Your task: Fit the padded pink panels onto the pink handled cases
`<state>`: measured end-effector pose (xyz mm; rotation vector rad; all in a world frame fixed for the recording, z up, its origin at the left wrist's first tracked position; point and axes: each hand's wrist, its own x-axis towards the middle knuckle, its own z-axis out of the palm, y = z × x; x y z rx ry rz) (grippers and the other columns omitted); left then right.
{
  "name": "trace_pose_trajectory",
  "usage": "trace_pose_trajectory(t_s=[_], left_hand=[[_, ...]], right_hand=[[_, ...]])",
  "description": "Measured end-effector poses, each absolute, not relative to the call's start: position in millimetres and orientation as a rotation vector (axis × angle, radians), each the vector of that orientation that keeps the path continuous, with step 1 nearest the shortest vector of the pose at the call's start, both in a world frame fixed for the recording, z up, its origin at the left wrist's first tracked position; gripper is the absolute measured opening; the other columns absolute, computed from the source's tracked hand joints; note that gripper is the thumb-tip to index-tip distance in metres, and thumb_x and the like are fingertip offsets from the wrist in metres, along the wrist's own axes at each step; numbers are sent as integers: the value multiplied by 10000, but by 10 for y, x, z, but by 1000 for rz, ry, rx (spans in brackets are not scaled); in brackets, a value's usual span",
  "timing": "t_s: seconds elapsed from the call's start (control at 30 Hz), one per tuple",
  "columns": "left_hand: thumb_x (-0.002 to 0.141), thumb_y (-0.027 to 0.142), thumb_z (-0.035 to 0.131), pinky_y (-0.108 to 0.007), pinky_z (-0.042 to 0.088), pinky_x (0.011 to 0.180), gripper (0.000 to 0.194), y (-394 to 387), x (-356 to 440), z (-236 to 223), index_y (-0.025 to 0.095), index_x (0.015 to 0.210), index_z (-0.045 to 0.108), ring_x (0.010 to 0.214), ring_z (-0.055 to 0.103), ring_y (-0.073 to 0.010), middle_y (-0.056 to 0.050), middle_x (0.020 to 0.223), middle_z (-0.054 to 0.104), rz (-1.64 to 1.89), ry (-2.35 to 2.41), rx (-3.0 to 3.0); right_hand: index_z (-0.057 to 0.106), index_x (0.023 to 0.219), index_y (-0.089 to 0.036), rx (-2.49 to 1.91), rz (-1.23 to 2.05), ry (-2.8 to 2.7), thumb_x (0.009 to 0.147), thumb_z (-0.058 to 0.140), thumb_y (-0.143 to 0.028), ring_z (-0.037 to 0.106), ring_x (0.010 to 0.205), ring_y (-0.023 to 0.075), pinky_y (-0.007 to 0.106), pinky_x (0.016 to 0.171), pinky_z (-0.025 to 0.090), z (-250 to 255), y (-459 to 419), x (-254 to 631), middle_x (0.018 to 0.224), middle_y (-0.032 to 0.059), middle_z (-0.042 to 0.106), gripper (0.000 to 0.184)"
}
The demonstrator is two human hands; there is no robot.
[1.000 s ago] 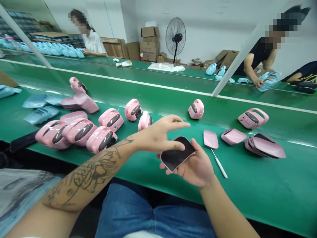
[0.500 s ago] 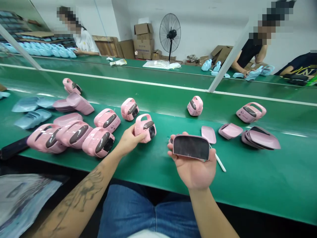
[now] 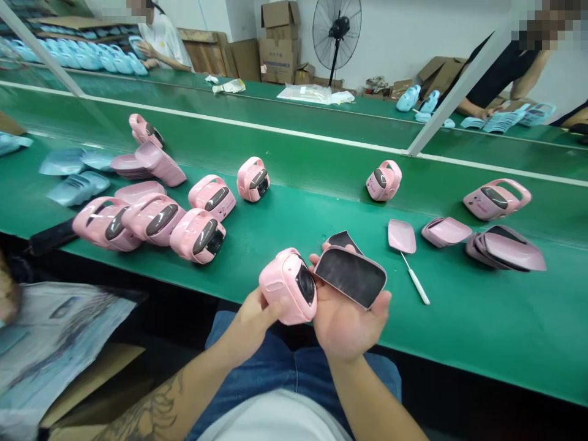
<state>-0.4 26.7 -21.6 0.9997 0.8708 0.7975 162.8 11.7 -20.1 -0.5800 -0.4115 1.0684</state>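
- The left hand [image 3: 250,318] grips a pink plastic case [image 3: 288,286]. The case hides some of the fingers.
- The right hand [image 3: 351,318] is cupped, palm up, and holds a pink cover [image 3: 350,277] with a black pad facing up.
- A second dark piece [image 3: 342,240] pokes out behind the cover. Most of it is hidden, so I cannot tell just what it is.
- The case and the cover nearly touch, just over the near edge of the green desk [image 3: 459,312].
- The round dark part of the case faces the cover. The case hides its own far side.
- Past the right hand lie a flat pink lid [image 3: 402,236] and a white-handled pick [image 3: 416,278].
- Farther past the right hand is a pile of pink covers [image 3: 505,248].
- Past the left hand, a group of pink cases [image 3: 197,236] sits close together, with blue pieces [image 3: 76,188] beyond them.
- Bare green desk lies in front of the right hand, so there is open room there.
- Below the left hand is a gray plastic sheet [image 3: 55,343].
- A blurry thing [image 3: 7,294] at the left edge is cut off and hard to make out.
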Motion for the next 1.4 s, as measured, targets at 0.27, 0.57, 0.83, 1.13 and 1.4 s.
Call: trace_pose_trajectory(t_s=[0.27,0.57,0.83,1.13,1.4], left_hand=[[899,696,736,-383,606,820,643,296,-78,-78,126,1190,789,945,770,-323,-119,930,816,733,990,734],[971,596,740,-371,555,980,690,258,-210,-47,186,1513,620,1291,675,-354,-139,1426,734,608,941,1016],[955,587,764,-341,563,887,649,266,-223,-68,170,1441,658,1155,712,-320,-142,1333,761,566,907,1045],[819,511,920,-318,577,840,728,308,-61,9,147,1380,632,1029,714,-257,-136,1227,764,571,779,1006],[793,470,937,-376,580,933,773,314,23,-55,153,1428,630,1159,719,-325,-159,1324,762,590,793,917]], right_hand=[[435,1661,-328,-726,1056,-880,897,628,-838,542,1561,384,656,1289,458,-607,-175,1707,1777,98,421,939],[179,1773,-235,-867,659,-1790,833,824,-491,325,1677,421,665,1360,323,-608,-156,1986,1814,169,296,1168],[118,1779,-234,-882,610,-1919,792,825,-288,336,1666,423,663,1320,394,-449,-179,2057,1798,210,260,1215],[90,1783,-269,-1012,645,-1968,855,812,-286,310,1683,430,701,1309,395,-380,-300,2048,1805,212,236,1176],[144,1784,-288,-1046,566,-1932,843,900,-557,405,1611,463,724,1264,438,-425,-285,2074,1764,231,320,1237]])
